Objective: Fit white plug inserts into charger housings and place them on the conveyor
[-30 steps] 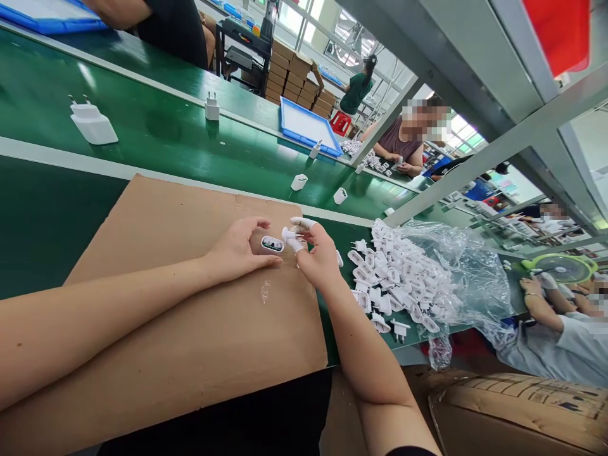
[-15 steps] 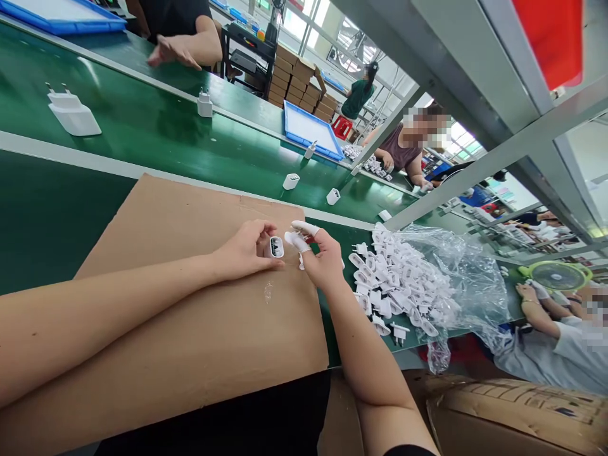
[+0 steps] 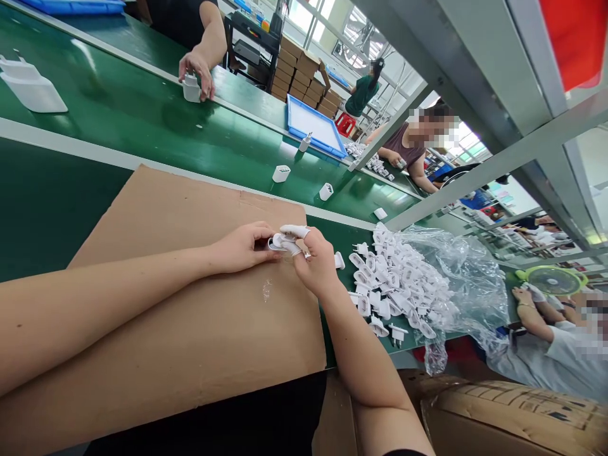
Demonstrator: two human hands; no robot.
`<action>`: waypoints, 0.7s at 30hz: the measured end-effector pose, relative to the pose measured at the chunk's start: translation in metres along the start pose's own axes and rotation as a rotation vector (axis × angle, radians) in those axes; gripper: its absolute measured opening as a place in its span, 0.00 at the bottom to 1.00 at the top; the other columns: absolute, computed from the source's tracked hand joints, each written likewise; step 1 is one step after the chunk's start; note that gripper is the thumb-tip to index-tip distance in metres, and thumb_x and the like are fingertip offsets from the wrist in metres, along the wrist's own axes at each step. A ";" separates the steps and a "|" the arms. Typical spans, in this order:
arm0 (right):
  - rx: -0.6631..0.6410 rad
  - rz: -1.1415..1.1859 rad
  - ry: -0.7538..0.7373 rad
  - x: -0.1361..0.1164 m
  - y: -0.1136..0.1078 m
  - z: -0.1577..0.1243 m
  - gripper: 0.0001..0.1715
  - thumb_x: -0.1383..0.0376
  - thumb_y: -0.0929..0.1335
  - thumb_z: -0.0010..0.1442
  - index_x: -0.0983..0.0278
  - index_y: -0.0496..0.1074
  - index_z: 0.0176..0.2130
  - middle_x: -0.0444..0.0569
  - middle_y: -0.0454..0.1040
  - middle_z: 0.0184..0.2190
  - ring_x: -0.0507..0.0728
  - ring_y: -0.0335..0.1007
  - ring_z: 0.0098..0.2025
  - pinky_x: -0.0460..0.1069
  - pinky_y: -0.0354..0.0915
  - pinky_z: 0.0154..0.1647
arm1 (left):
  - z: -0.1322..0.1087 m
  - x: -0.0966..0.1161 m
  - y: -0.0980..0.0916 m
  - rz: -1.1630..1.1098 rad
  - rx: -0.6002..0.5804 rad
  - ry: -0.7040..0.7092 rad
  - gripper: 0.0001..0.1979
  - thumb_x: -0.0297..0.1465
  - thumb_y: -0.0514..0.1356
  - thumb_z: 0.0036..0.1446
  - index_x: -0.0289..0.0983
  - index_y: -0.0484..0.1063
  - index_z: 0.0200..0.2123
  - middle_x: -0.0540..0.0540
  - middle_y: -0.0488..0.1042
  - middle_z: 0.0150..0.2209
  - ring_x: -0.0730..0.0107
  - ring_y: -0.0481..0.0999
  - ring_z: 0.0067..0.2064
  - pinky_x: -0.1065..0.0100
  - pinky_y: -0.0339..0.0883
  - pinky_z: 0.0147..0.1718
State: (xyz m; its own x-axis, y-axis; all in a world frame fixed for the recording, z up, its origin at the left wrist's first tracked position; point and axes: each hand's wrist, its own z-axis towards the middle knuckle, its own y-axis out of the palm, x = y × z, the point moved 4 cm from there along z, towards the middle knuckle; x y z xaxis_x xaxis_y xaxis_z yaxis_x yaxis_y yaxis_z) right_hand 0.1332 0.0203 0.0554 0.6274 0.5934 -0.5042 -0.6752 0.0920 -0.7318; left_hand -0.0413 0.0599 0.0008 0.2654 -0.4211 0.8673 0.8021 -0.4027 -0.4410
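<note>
A white charger housing (image 3: 271,244) is gripped between the thumb and fingers of my left hand (image 3: 242,247), above the cardboard sheet (image 3: 204,335). My right hand (image 3: 316,259) wears white finger cots on its thumb and index finger. Those two fingertips are pinched together at the open end of the housing and cover most of it. Whatever small piece they may hold is hidden. Just right of that hand, a white plug part (image 3: 339,260) shows at the sheet's edge.
A heap of white plug casings (image 3: 403,278) lies to the right beside a clear plastic bag (image 3: 475,278). Several chargers, one a white charger (image 3: 281,173), stand on the green conveyor belt (image 3: 142,133). Across it, a co-worker's hand (image 3: 198,69) grasps another charger. A metal post (image 3: 403,126) rises at right.
My right fingertips have moved left onto the open end of the charger housing, which was uncovered before. Chargers on the belt have shifted left. The co-worker's hand has come down onto one.
</note>
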 end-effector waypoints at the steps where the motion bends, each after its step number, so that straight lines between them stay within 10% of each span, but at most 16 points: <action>1: -0.008 -0.004 -0.012 -0.001 0.002 0.001 0.22 0.71 0.64 0.66 0.55 0.73 0.56 0.49 0.78 0.49 0.60 0.72 0.52 0.56 0.70 0.54 | 0.000 0.001 0.000 -0.003 0.007 -0.001 0.19 0.49 0.65 0.57 0.41 0.76 0.41 0.46 0.74 0.42 0.61 0.75 0.42 0.63 0.69 0.43; 21: -0.048 -0.028 0.006 0.000 0.006 0.006 0.22 0.73 0.64 0.61 0.57 0.74 0.51 0.48 0.79 0.43 0.60 0.73 0.47 0.54 0.70 0.47 | -0.001 0.002 0.000 -0.018 0.035 -0.008 0.18 0.47 0.66 0.56 0.41 0.76 0.42 0.47 0.76 0.41 0.59 0.76 0.43 0.62 0.69 0.42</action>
State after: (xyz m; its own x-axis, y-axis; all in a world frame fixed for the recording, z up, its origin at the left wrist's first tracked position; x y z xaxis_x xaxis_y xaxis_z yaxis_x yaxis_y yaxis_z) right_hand 0.1268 0.0257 0.0535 0.6483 0.5860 -0.4861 -0.6381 0.0698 -0.7668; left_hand -0.0417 0.0587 0.0022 0.2553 -0.4072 0.8769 0.8247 -0.3817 -0.4174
